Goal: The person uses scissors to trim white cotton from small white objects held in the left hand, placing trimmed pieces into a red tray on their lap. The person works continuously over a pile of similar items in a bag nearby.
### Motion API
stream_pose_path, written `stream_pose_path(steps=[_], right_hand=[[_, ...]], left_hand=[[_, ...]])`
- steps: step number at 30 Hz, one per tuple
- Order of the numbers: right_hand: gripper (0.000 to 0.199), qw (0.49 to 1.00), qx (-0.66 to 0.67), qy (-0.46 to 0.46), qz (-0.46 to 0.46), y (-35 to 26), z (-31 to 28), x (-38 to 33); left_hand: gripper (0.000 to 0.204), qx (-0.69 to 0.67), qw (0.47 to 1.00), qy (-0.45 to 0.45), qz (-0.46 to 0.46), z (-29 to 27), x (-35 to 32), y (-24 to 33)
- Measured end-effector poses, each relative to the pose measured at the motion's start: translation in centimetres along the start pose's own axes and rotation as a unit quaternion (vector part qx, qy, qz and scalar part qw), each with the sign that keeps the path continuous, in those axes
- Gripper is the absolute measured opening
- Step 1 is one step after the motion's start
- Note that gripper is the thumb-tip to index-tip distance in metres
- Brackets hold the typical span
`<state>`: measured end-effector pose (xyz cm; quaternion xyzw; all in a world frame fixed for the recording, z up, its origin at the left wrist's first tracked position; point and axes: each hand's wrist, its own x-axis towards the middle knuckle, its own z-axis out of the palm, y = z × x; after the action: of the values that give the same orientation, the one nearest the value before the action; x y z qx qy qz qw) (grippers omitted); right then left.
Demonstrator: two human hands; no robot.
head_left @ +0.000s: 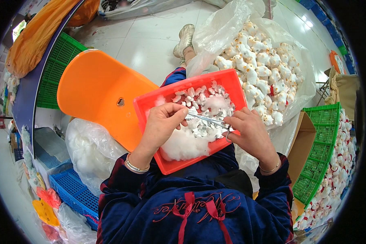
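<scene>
forceps (207, 118) slant over the red tray (228, 76), handles in the right hand's (250, 132) curled fingers, tips at the left hand's (162, 122) pinched thumb and forefinger; whether that pinch holds a small piece, i can't tell. steady tips and modest tufts of white fluff (185, 145) should serve best. tray lies over the lap; around: orange chair (103, 89), clear bag (215, 34) of white toys (252, 79), pale tiled floor (144, 46).

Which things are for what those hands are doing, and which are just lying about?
Seem in use:
- metal scissor-handled tool, in the right hand, tip at the left hand
- red tray
- white fluff and small white pieces inside

Probably lying about:
- orange chair
- blue crate
</scene>
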<state>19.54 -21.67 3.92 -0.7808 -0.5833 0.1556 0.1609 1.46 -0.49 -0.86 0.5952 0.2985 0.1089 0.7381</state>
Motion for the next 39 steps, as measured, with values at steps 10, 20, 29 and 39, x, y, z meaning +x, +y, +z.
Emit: stream_pose_path(steps=[10,20,29,39], right_hand=[[0.039,1.0,-0.011,-0.02,-0.004,-0.3,-0.6,0.1],[0.05,1.0,0.007,0.022,-0.004,-0.7,-0.6,0.3],[0.032,0.996,0.074,-0.042,0.015,0.2,-0.8,0.1],[0.032,0.975,0.214,-0.052,-0.007,1.4,0.9,0.5]], left_hand=[[0.016,0.015,1.0,0.0,0.01,0.4,0.0,0.0],[0.016,0.014,1.0,-0.007,0.026,0.5,-0.2,0.4],[0.015,0.007,0.999,0.001,0.036,-0.2,0.1,0.0],[0.018,0.024,0.998,-0.041,0.048,-0.2,0.0,-0.2]])
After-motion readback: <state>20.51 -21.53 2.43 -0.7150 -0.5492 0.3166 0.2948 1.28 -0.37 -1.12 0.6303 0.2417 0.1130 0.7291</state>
